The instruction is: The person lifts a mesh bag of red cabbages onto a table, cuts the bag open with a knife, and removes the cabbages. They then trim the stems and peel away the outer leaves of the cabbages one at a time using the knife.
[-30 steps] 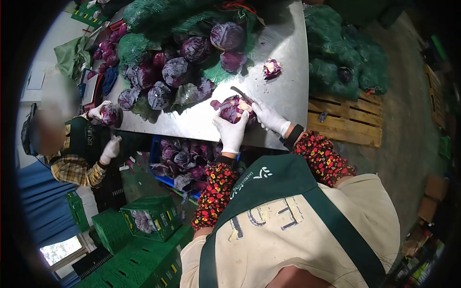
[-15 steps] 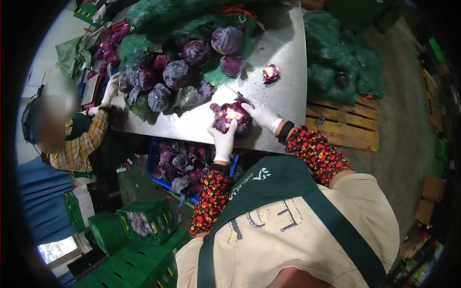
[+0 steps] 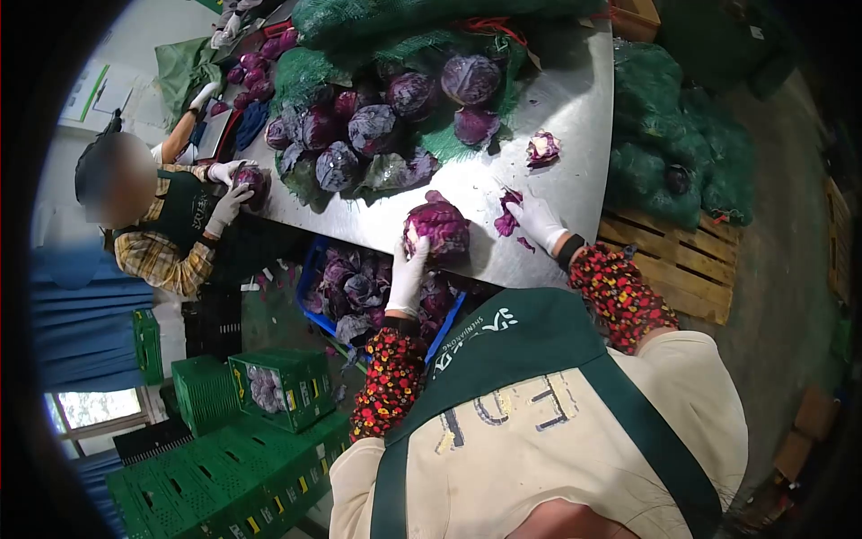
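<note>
A trimmed red cabbage rests near the front edge of the metal table. My gloved left hand grips its near left side, with a pale cut patch by the fingers. To the right, my gloved right hand is at some purple leaf pieces, its fingertips on them; whether a knife is under that hand cannot be made out. Beyond it lies a cut cabbage stump. Several whole red cabbages sit on green netting at the back left.
Under the table edge is a blue crate of cabbage leaves. A co-worker at the left holds a cabbage. Netted sacks lie on a wooden pallet at the right. Green crates stand at the lower left.
The cabbage has been turned, and its pale cut base now faces left. My right hand has moved off it to the right, onto loose leaves. The co-worker now holds a cabbage.
</note>
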